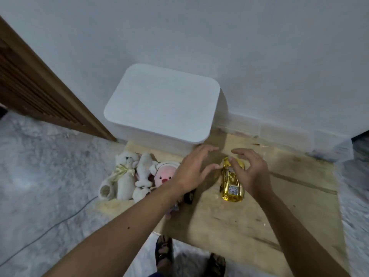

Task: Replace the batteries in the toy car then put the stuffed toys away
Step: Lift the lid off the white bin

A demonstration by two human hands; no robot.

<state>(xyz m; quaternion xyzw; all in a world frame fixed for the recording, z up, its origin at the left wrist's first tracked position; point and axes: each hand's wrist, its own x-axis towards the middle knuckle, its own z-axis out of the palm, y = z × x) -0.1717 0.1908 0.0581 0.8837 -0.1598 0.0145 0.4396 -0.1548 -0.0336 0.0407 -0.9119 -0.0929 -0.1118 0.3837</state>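
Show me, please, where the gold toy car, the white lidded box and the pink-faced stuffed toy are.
gold toy car (232,186): head view, rear roof.
white lidded box (161,100): head view, lid centre.
pink-faced stuffed toy (163,176): head view, face.

A plain white wall (239,47) is filling the upper half of the view, meeting a mottled grey floor (40,166) at a pale skirting strip (279,130). A brown louvred wooden door (36,92) is slanting in from the left. A scuffed plywood board (259,206) is lying flat against the wall, and a thin dark cable (50,228) is trailing across the floor under soft, even light.
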